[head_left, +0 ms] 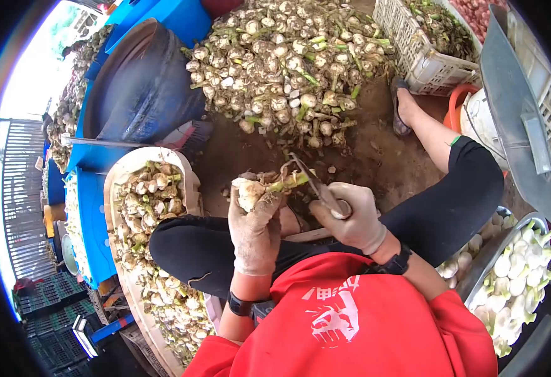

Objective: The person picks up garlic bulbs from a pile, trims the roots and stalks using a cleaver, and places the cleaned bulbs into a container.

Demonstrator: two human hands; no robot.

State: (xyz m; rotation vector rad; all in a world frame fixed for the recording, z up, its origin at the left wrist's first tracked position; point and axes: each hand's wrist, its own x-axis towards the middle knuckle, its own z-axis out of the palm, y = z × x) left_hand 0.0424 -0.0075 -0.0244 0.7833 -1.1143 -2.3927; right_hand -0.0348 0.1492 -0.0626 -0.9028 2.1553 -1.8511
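My left hand (253, 235), in a pale, dirt-stained glove, grips a whitish bulb (247, 193) by its round body. Dry roots hang from the bulb, and its green stalk points to the right. A knife (315, 185) is in my right hand (356, 217), also gloved, with the fingers wrapped round the handle. Its dark blade slants up and left, overlapping the end of the stalk in this view. Both hands are over my lap, close together.
Untrimmed bulbs (275, 69) lie heaped on the dirt floor ahead. A long white tub (115, 182) of bulbs stands at my left, a metal pan of cleaned bulbs (514, 270) at my right. White crates (435, 69) and a blue barrel (143, 94) stand farther out.
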